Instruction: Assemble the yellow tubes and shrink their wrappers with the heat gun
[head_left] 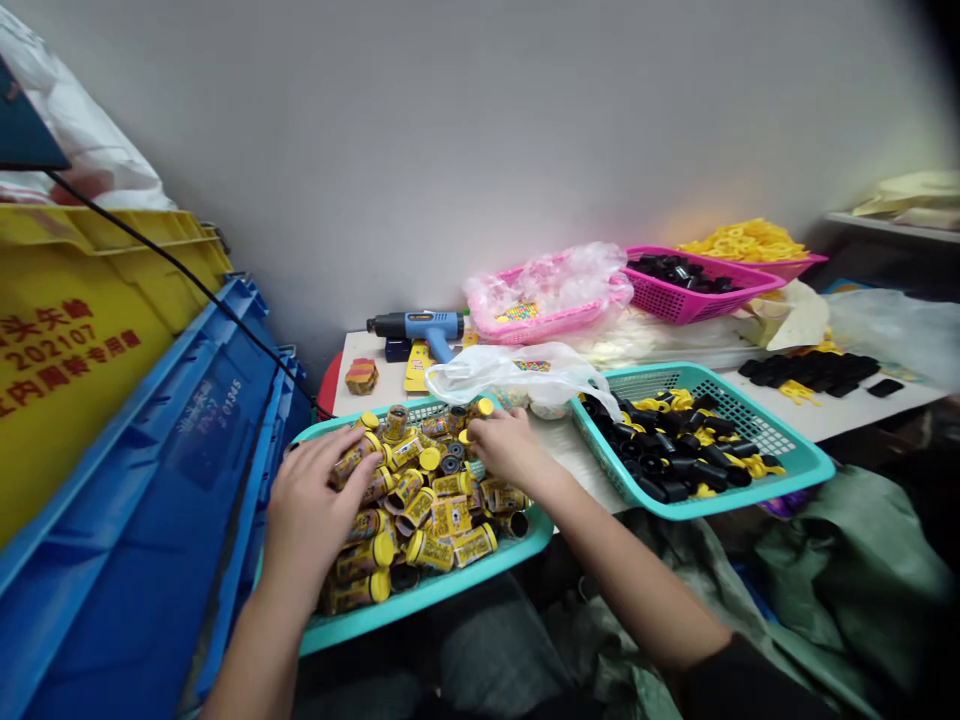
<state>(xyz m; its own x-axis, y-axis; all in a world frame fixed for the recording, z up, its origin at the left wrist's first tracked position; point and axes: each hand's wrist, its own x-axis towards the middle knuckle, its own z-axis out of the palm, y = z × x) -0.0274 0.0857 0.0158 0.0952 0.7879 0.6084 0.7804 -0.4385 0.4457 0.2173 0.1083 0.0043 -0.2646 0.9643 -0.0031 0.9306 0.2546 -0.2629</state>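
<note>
Left hand (315,500) lies curved over a yellow-capped canister (357,458), nearer it than the right hand is; the canister's long axis runs toward upper right, cap end away from the wrist. Closure on it cannot be confirmed. Right hand (506,447) is arched over the heap of canisters (433,518), grip undetermined. The heap fills a teal plastic basket (427,590) at lower centre. Right of it, a second teal basket (750,487) holds black tubes (660,460); a blue crate (142,500) stands at left.
</note>
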